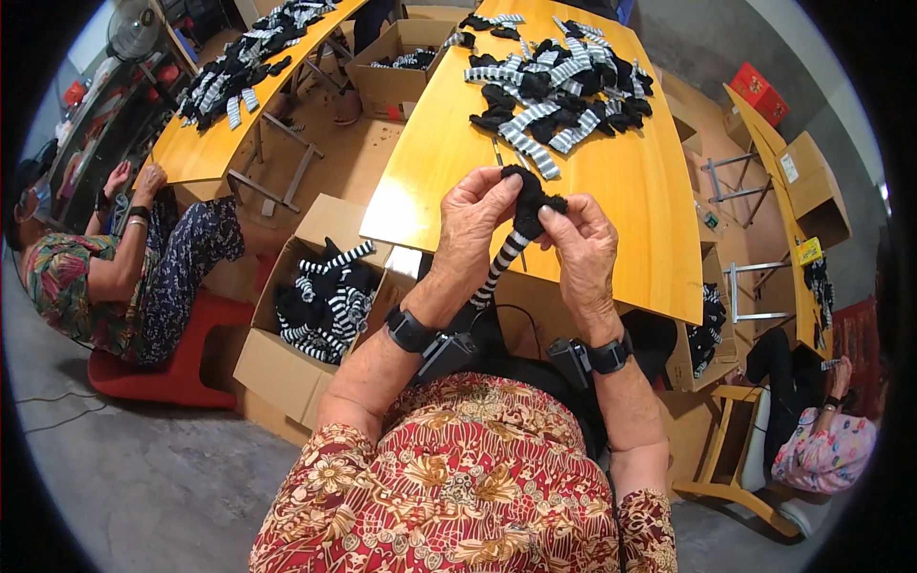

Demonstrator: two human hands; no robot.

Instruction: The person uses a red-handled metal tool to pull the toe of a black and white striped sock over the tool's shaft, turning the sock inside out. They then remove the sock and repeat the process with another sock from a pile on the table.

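Observation:
A sock (528, 202) with a black end and a black-and-white striped leg is stretched between my hands, over the near edge of the yellow table. My left hand (473, 215) pinches the upper left of the black part between thumb and fingers. On the other side, my right hand (581, 239) grips its right edge the same way. The striped leg hangs down toward my lap. Just beyond my hands, a pile of black and grey-striped socks (564, 81) lies on the table (430, 172).
An open carton (287, 368) of striped socks stands to my left, another carton (712, 329) to my right. Someone sits on a red chair (172, 353) at the left table (196, 153). At the far right another person (826, 449) sits by a narrow table.

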